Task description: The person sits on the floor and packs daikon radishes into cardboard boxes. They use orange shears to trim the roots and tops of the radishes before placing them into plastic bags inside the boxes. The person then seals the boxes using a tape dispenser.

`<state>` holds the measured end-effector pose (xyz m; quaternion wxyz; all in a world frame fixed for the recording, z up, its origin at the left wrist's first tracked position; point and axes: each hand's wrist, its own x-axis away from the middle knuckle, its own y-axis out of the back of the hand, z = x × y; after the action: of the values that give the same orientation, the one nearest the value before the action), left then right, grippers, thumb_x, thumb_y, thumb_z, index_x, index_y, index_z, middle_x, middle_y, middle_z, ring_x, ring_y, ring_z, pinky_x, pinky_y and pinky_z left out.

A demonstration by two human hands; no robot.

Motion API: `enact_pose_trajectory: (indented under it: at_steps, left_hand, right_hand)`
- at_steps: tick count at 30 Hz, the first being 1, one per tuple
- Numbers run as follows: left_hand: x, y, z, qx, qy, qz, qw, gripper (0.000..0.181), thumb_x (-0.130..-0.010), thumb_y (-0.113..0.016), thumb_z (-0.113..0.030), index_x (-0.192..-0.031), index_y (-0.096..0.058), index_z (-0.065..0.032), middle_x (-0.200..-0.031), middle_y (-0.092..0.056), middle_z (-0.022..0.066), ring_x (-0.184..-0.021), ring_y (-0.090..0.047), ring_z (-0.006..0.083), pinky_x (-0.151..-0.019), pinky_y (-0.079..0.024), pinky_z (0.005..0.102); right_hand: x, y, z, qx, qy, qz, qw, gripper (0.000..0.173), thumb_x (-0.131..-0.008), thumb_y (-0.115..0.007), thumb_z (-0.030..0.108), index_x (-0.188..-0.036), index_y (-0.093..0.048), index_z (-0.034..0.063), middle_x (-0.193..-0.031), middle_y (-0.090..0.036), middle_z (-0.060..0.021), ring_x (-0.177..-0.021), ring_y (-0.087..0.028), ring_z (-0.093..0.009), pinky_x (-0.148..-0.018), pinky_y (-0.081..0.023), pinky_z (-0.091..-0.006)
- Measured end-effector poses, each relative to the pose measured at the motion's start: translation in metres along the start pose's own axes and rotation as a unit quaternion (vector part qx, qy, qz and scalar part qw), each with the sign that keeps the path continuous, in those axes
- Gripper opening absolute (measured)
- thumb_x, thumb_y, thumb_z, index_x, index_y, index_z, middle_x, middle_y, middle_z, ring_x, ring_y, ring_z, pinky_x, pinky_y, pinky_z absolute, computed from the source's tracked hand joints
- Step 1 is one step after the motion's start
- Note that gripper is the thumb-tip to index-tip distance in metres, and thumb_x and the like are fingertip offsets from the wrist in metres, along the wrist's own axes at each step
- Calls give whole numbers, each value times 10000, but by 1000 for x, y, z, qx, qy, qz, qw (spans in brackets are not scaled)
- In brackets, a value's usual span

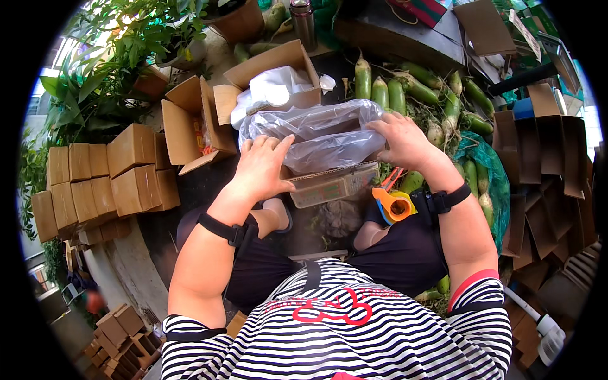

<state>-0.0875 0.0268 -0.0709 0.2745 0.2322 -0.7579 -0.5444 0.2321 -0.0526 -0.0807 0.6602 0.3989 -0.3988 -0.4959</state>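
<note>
Between my hands stands a cardboard box [327,185] lined with a clear plastic bag [323,149], its mouth spread open over the box's edges. My left hand [261,166] lies at the left side of the bag, fingers apart, thumb by the near left corner of the box. At the right side, my right hand [403,140] has its fingertips on the bag's edge; whether it pinches the film is unclear. Green radishes [396,97] lie beyond and to the right. An orange tape dispenser [398,205] rests by my right knee, beside a red-handled tool [392,178].
An open carton with white plastic bags [280,88] stands behind the lined box, another open carton [185,126] to its left. Closed cartons [135,178] are stacked at left, empty cartons [536,147] at right. A steel flask [304,26] and potted plants [235,21] stand at the back.
</note>
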Motion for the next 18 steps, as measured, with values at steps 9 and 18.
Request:
enact_pose_trajectory:
  at_steps: [9,18]
  left_hand:
    - [31,-34,4,-68,16,-95,993,315,-711,-816,-284,-876,-644,-79,-972,-586,100,-981,-565,304,-839,-486,405]
    - [68,-50,2,45,17,-138,989,376,-831,-749,-351,-1043,-663,-53,-1480,-411,249,-1350,-431,392,-1051,-428,428]
  right_hand:
    - [30,-26,8,20,-69,-37,997,219,-749,-664,263,-829,-668,59,-914,-637,-135,-908,-638,-344,-831,-513,-451]
    - [44,-56,-10,-136,-62,-70,986,365,-904,-616,348,-941,-740,7,-1181,-650,-194,-1029,-637,-364,-936,-496,-422]
